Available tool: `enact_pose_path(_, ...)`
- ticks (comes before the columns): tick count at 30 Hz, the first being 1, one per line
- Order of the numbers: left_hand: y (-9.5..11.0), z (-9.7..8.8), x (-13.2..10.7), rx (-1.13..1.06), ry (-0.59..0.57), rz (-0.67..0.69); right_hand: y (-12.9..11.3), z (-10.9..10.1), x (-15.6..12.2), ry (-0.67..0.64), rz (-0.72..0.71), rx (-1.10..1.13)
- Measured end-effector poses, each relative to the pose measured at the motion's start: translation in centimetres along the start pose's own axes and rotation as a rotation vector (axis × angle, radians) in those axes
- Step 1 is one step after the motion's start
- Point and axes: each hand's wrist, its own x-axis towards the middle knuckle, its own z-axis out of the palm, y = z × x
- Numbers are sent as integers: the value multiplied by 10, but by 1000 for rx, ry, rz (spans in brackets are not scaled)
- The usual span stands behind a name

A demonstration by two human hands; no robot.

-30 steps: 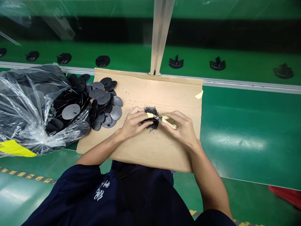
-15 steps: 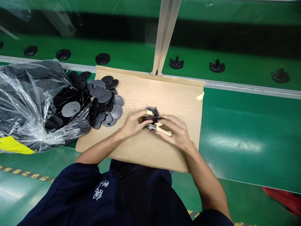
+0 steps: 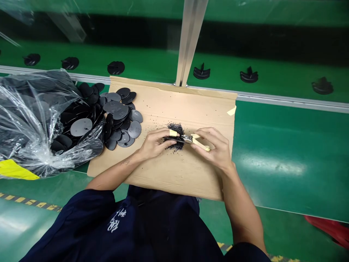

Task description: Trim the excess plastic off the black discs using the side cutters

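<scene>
My left hand [image 3: 154, 144] pinches a thin black plastic piece [image 3: 173, 139] edge-on, with a pale yellow cot on one fingertip. My right hand [image 3: 212, 147] grips small side cutters [image 3: 195, 140] with cream-yellow handles, and their steel jaws meet that piece's edge. Under both hands lies a heap of black plastic crumbs [image 3: 176, 128] on a cardboard sheet [image 3: 174, 109]. Left of my left hand, a loose pile of black oval discs [image 3: 122, 125] spreads over the cardboard.
A clear plastic bag [image 3: 27, 120] stuffed with black discs, bearing a yellow label [image 3: 16, 170], lies at the left. Behind the cardboard run a metal rail [image 3: 286, 100] and a green belt [image 3: 152, 67] carrying black parts. A metal post [image 3: 189, 43] rises behind. Something red [image 3: 327, 229] shows at lower right.
My hands have shifted slightly apart and up the cardboard, and the cutters now sit further right. More of the crumb heap shows, and the camera view has barely moved.
</scene>
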Motion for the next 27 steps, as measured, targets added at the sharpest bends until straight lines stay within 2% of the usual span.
enact_pose_path(5, 0, 1, 0, -2, 24, 47, 0, 1, -1, -21, -42, -53)
enact_pose_path(13, 1, 3, 1, -20, 58, 115, 0, 4, -1, 23, -113, -104)
enact_pose_path(20, 1, 3, 0, 4, 60, 121, -3, 2, -1, 50, -129, -109)
enact_pose_path(27, 0, 3, -1, -5, 35, 116, -1, 2, -2, 18, -144, -148)
